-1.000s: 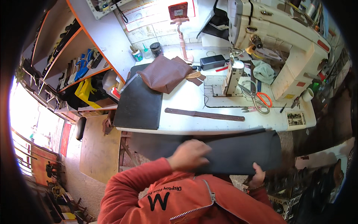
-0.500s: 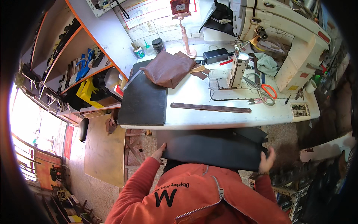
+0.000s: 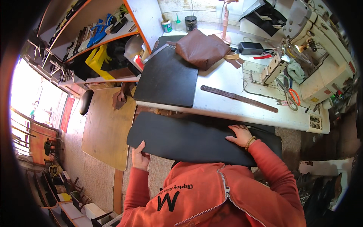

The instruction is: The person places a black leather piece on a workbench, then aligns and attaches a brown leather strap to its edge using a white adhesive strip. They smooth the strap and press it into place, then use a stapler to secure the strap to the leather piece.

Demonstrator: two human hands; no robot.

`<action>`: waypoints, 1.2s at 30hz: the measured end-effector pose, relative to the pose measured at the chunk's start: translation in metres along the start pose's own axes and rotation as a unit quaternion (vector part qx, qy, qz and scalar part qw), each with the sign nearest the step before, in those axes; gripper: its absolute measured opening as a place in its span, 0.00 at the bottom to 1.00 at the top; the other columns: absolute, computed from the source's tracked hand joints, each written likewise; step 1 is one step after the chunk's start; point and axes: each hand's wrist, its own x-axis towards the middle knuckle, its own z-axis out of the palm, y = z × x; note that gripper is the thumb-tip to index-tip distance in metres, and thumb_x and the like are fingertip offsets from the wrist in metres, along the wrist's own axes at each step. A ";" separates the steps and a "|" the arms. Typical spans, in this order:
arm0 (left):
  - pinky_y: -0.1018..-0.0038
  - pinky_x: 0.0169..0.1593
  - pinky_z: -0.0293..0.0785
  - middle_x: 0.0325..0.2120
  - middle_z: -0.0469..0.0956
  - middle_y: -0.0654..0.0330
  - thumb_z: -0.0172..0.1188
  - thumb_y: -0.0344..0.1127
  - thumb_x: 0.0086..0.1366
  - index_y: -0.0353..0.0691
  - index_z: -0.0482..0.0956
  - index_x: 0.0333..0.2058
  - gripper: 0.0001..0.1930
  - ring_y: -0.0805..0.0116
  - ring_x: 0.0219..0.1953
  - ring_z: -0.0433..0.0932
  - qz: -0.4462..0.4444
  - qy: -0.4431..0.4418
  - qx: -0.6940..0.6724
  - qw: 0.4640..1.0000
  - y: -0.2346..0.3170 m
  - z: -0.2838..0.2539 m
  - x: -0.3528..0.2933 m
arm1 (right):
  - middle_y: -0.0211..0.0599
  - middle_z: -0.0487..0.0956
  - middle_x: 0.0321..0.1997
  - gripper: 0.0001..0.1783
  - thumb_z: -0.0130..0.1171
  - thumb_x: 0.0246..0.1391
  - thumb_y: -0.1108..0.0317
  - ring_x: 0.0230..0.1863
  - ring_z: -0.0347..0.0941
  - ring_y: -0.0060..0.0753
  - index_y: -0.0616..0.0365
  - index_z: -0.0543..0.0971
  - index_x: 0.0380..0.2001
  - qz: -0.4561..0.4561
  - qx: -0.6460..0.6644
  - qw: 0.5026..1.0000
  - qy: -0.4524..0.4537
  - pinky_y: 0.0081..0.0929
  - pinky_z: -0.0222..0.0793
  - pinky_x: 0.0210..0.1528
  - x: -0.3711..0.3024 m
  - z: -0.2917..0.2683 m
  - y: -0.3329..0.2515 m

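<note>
A wide black sheet (image 3: pixel 181 138), which looks like leather or thin board, lies across my lap in front of the table. My left hand (image 3: pixel 140 157) grips its left end, thumb on top and the other fingers hidden beneath. My right hand (image 3: pixel 240 135) rests flat on the sheet's right part with the fingers stretched out. Beyond it on the white table (image 3: pixel 215 106) lie a brown perforated strap (image 3: pixel 239 99), a black flat board (image 3: pixel 166 77) and a brown leather bag (image 3: pixel 200 49).
A sewing machine (image 3: pixel 321 41) stands at the table's right, with orange-handled scissors (image 3: pixel 293 97) near its base. Shelves (image 3: pixel 102 41) hold tools and a yellow piece at the left. A wooden board (image 3: pixel 106 128) is low at my left. A black power adapter (image 3: pixel 250 48) sits behind the strap.
The black sheet has shifted left, its left end now past the table's left part. My right hand has moved from the sheet's right edge onto its top. The view has turned left.
</note>
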 end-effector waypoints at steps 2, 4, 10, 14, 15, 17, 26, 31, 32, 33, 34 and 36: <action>0.63 0.57 0.75 0.52 0.78 0.60 0.60 0.21 0.61 0.40 0.73 0.56 0.23 0.61 0.53 0.78 0.025 -0.044 -0.007 0.999 0.020 0.008 -0.028 | 0.44 0.74 0.60 0.37 0.60 0.54 0.38 0.63 0.66 0.51 0.53 0.75 0.59 -0.012 0.027 0.999 -0.025 0.46 0.58 0.67 -0.002 -0.010 -0.007; 0.62 0.59 0.74 0.51 0.78 0.59 0.64 0.21 0.57 0.39 0.75 0.55 0.25 0.60 0.53 0.77 0.051 -0.077 0.006 0.996 0.034 0.009 -0.045 | 0.42 0.78 0.53 0.33 0.66 0.50 0.43 0.57 0.70 0.50 0.53 0.78 0.53 -0.023 0.013 1.000 -0.002 0.45 0.65 0.60 -0.004 -0.022 -0.021; 0.62 0.60 0.73 0.51 0.79 0.59 0.67 0.19 0.52 0.39 0.78 0.53 0.27 0.60 0.54 0.77 0.078 -0.186 -0.022 0.979 0.054 -0.019 -0.031 | 0.41 0.79 0.38 0.18 0.72 0.44 0.62 0.43 0.75 0.49 0.57 0.78 0.36 -0.057 0.065 0.987 0.139 0.40 0.72 0.43 -0.054 -0.116 -0.067; 0.63 0.60 0.73 0.51 0.78 0.59 0.67 0.23 0.55 0.39 0.73 0.58 0.29 0.58 0.55 0.77 0.013 -0.159 -0.003 0.987 0.033 -0.027 0.014 | 0.34 0.72 0.30 0.18 0.72 0.38 0.68 0.34 0.71 0.43 0.53 0.75 0.32 -0.169 -0.060 0.947 0.267 0.38 0.69 0.35 -0.095 -0.146 -0.102; 0.63 0.61 0.71 0.52 0.78 0.59 0.66 0.23 0.57 0.39 0.71 0.59 0.30 0.58 0.56 0.75 -0.010 -0.075 0.026 0.997 0.028 -0.025 0.024 | 0.33 0.71 0.30 0.17 0.72 0.37 0.68 0.33 0.70 0.42 0.52 0.74 0.31 -0.189 -0.087 0.933 0.295 0.38 0.67 0.34 -0.096 -0.145 -0.110; 0.63 0.63 0.68 0.55 0.76 0.58 0.65 0.25 0.59 0.39 0.67 0.62 0.32 0.58 0.59 0.73 -0.060 0.082 0.092 0.991 0.024 -0.014 0.041 | 0.30 0.68 0.28 0.15 0.69 0.39 0.69 0.30 0.68 0.39 0.50 0.72 0.28 -0.218 -0.115 0.909 0.336 0.36 0.64 0.30 -0.094 -0.138 -0.123; 0.63 0.66 0.61 0.54 0.76 0.51 0.66 0.35 0.57 0.36 0.73 0.58 0.29 0.56 0.58 0.72 0.305 -0.295 0.595 0.683 0.081 0.124 0.009 | 0.25 0.69 0.31 0.09 0.59 0.42 0.68 0.29 0.67 0.27 0.50 0.76 0.32 -0.349 -0.119 0.901 0.229 0.24 0.63 0.29 -0.126 -0.127 -0.150; 0.60 0.59 0.70 0.49 0.80 0.49 0.62 0.55 0.62 0.39 0.74 0.58 0.32 0.52 0.53 0.77 0.028 -0.404 0.811 0.423 0.091 0.159 0.029 | 0.28 0.69 0.30 0.08 0.60 0.44 0.66 0.30 0.69 0.30 0.50 0.75 0.31 -0.301 -0.055 0.947 0.099 0.26 0.68 0.30 -0.130 -0.146 -0.137; 0.60 0.58 0.71 0.50 0.79 0.48 0.62 0.55 0.62 0.39 0.73 0.59 0.33 0.51 0.54 0.77 0.014 -0.421 0.803 0.421 0.089 0.160 0.037 | 0.28 0.69 0.30 0.08 0.60 0.44 0.66 0.31 0.69 0.30 0.50 0.75 0.31 -0.280 -0.056 0.955 0.076 0.27 0.68 0.30 -0.128 -0.149 -0.132; 0.61 0.58 0.71 0.52 0.78 0.48 0.62 0.56 0.62 0.39 0.73 0.60 0.34 0.51 0.55 0.77 0.001 -0.440 0.794 0.420 0.090 0.161 0.047 | 0.31 0.69 0.30 0.11 0.64 0.45 0.63 0.32 0.70 0.35 0.50 0.75 0.32 -0.235 -0.056 0.969 0.060 0.31 0.69 0.32 -0.122 -0.152 -0.124; 0.61 0.57 0.72 0.53 0.78 0.47 0.63 0.57 0.62 0.39 0.72 0.60 0.35 0.50 0.56 0.76 -0.021 -0.447 0.794 0.411 0.089 0.161 0.054 | 0.32 0.71 0.32 0.14 0.68 0.44 0.60 0.35 0.71 0.40 0.51 0.76 0.33 -0.181 -0.060 0.980 0.056 0.36 0.70 0.35 -0.116 -0.157 -0.114; 0.62 0.61 0.69 0.57 0.74 0.46 0.66 0.57 0.58 0.39 0.66 0.64 0.41 0.49 0.58 0.74 -0.042 -0.474 0.751 0.458 0.088 0.163 0.065 | 0.34 0.74 0.34 0.17 0.69 0.47 0.58 0.37 0.73 0.44 0.54 0.77 0.35 -0.146 -0.068 0.982 0.097 0.38 0.71 0.39 -0.102 -0.158 -0.099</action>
